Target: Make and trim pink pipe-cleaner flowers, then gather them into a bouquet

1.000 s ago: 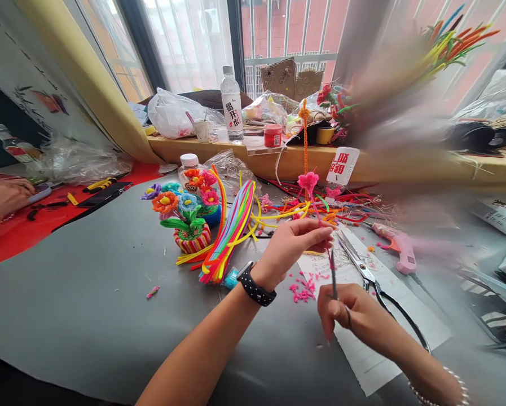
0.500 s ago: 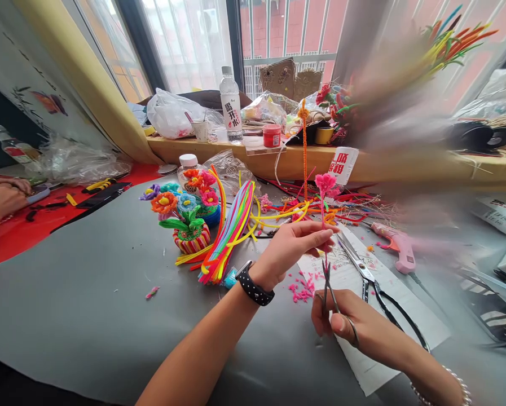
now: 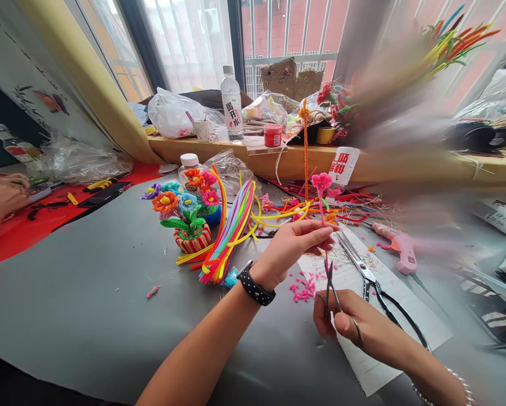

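Observation:
My left hand [image 3: 301, 242] pinches the stem of a pink pipe-cleaner flower [image 3: 321, 183], its bloom standing above my fingers and the stem's lower end poking out beneath them. In my right hand [image 3: 350, 318] is a small pair of scissors [image 3: 329, 287], with fingers and thumb in the handles. The blades point upward, slightly parted, at the lower end of the pink stem. Whether they touch it I cannot tell. Pink fuzzy clippings [image 3: 303, 288] lie on the table below. Larger black-handled scissors [image 3: 366, 273] rest on a paper sheet [image 3: 363, 361] beyond my right hand.
A potted bunch of pipe-cleaner flowers [image 3: 191, 237] and a bundle of colourful pipe cleaners [image 3: 229, 242] stand left of my hands. A pink glue gun [image 3: 396, 245] lies to the right. Another person's hand [image 3: 3, 194] is at far left. The right side is blurred.
The pink bloom has tipped slightly to the left. My right hand and the small scissors have shifted a little to the right; both grips are the same.

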Tool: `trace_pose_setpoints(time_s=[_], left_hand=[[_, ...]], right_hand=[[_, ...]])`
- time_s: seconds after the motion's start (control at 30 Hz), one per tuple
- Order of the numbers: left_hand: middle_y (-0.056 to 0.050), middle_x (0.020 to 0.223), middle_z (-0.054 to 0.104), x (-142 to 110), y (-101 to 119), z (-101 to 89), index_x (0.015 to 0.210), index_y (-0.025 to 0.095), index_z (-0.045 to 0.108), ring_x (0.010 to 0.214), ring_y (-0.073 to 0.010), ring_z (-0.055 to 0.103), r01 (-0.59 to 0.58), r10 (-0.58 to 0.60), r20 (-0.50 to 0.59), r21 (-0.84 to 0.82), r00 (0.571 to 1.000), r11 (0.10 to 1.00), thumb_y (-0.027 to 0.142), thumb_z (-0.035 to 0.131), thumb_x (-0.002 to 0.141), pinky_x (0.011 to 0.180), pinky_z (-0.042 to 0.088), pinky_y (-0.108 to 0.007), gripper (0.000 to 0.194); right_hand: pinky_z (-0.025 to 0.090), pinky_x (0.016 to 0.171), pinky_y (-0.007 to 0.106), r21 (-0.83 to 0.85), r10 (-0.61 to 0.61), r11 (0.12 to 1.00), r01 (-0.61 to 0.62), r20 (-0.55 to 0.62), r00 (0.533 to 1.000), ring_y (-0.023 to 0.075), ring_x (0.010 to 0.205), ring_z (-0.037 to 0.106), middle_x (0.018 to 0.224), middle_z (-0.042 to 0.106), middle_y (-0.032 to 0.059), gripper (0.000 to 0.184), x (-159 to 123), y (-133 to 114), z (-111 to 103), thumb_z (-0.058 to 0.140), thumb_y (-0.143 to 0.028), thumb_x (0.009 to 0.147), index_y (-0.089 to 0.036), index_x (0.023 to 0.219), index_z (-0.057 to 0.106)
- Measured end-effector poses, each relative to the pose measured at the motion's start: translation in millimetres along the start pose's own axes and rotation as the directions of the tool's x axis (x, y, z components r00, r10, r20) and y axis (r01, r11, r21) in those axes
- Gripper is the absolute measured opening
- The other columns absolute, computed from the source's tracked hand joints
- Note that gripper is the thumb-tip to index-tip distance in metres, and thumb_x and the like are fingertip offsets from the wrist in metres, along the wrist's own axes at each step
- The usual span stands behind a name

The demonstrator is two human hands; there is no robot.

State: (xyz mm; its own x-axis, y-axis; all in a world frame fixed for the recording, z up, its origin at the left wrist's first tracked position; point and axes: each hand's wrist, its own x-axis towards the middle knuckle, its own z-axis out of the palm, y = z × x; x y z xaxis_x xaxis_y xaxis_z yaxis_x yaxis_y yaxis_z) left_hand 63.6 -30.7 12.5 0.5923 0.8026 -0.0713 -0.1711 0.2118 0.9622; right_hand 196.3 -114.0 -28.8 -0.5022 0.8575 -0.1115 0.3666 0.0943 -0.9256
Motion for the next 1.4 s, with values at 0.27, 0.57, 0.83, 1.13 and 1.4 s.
trace_pose_setpoints(time_s=[0.27,0.57,0.83,1.13,1.4], left_hand=[[-0.002,0.069,0.059,0.2,-1.5,-0.4,0.083,0.015,0.065,0.065,-0.0071,0.052,-0.006,0.006,0.007,-0.002,1.0,1.0,0.032,0.063,0.066,0.063,0.038,-0.02,0.025],[-0.002,0.07,0.059,0.5,-0.1,-0.7,0.082,0.014,0.065,0.066,-0.0079,0.053,0.007,-0.007,-0.007,-0.001,1.0,1.0,0.032,0.063,0.066,0.064,0.039,-0.02,0.024],[-0.002,0.072,0.06,0.9,-0.3,-0.8,0.08,0.015,0.065,0.067,-0.0082,0.053,0.008,-0.008,-0.011,-0.006,1.0,1.0,0.032,0.063,0.065,0.066,0.039,-0.022,0.022],[-0.002,0.071,0.059,-0.1,-2.3,0.1,0.083,0.016,0.065,0.067,-0.0074,0.053,-0.004,0.004,0.011,-0.013,1.0,1.0,0.031,0.063,0.066,0.064,0.039,-0.02,0.023],[-0.001,0.07,0.059,2.4,-4.9,2.1,0.081,0.015,0.065,0.066,-0.0074,0.053,-0.037,0.033,-0.046,-0.085,0.998,0.996,0.029,0.063,0.067,0.066,0.04,-0.021,0.021]], right_hand=[[0.03,0.05,0.022,-0.011,-0.002,1.0,0.002,0.002,1.0,0.012,0.055,0.04,0.06,0.048,0.001,0.067,-2.4,3.2,1.1,0.024,-0.076,0.067,-0.014,0.063,0.049],[0.03,0.051,0.022,-0.014,0.003,1.0,-0.003,0.007,1.0,0.0117,0.056,0.04,0.059,0.046,0.0002,0.067,-1.0,2.9,0.7,0.024,-0.076,0.067,-0.014,0.062,0.049],[0.029,0.05,0.022,-0.025,0.012,1.0,-0.012,0.009,1.0,0.0117,0.056,0.039,0.059,0.047,0.0003,0.067,-1.5,3.3,1.3,0.024,-0.076,0.067,-0.015,0.062,0.049],[0.031,0.051,0.022,0.002,-0.002,1.0,0.002,-0.006,1.0,0.012,0.055,0.042,0.056,0.047,0.0004,0.066,-0.6,2.1,1.4,0.025,-0.075,0.068,-0.014,0.058,0.05],[0.029,0.046,0.022,0.056,0.013,0.998,-0.01,-0.052,0.999,0.0103,0.047,0.039,0.047,0.042,-0.0001,0.068,1.9,2.7,3.0,0.025,-0.079,0.063,-0.015,0.048,0.044]])
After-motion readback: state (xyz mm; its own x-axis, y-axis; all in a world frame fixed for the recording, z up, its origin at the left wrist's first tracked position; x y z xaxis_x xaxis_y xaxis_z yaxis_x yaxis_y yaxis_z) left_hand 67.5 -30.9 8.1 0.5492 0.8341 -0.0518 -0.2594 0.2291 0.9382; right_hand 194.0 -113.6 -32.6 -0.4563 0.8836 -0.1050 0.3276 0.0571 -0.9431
